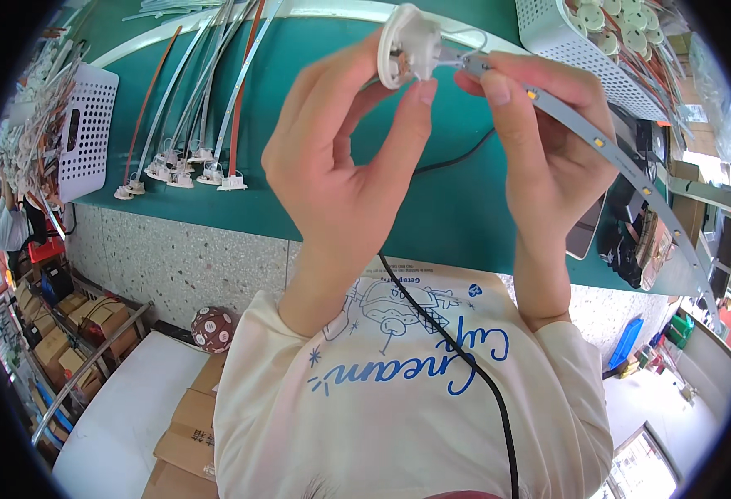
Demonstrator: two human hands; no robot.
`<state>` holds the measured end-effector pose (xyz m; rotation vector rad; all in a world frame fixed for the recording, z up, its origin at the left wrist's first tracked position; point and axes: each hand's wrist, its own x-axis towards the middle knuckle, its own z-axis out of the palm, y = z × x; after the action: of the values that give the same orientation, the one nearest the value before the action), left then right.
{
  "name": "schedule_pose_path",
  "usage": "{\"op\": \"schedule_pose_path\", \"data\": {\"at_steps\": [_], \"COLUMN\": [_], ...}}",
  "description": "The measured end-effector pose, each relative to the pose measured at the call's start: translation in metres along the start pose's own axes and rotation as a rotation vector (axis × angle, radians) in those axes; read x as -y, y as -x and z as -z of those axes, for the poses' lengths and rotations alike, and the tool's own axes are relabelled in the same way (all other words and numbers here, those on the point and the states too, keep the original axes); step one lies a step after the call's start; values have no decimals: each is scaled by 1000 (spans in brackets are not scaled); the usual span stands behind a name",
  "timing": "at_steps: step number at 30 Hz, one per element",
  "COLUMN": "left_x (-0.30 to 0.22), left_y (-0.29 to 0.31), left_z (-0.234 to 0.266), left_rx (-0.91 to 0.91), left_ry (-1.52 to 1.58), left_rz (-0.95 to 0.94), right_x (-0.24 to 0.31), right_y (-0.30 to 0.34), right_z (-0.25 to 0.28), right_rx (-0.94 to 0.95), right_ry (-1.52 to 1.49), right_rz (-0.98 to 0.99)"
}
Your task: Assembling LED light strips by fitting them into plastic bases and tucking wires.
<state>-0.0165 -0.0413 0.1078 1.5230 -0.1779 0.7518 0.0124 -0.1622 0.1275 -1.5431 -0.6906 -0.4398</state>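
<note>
White plastic lamp socket (pixel 407 43) pinched in the left hand (pixel 344 158), grey LED strip (pixel 586 133) end gripped by the right hand (pixel 548 145), both raised above the green tabletop (pixel 432 208); joining step apparently underway, needing careful alignment.

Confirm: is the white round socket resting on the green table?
No: the left hand holds the white round socket up above the green table, while the right hand pinches the LED strip.

A white lamp socket (pixel 407 46), a grey strip (pixel 598 137) with yellow dots, a teal table (pixel 448 208), a white perforated basket (pixel 86 133).
</note>
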Motion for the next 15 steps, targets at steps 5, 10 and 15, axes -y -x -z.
{"op": "schedule_pose_path", "data": {"at_steps": [5, 10, 15], "left_x": [-6, 8, 45], "left_y": [-2, 1, -5], "left_z": [5, 11, 30], "left_rx": [38, 80, 28], "left_ry": [-55, -59, 92], "left_rz": [24, 133, 282], "right_x": [-2, -12, -46], "right_y": [7, 6, -13], "right_z": [4, -2, -25], "right_rx": [-6, -32, 68], "right_ry": [41, -31, -148], "right_rz": [-87, -239, -460]}}
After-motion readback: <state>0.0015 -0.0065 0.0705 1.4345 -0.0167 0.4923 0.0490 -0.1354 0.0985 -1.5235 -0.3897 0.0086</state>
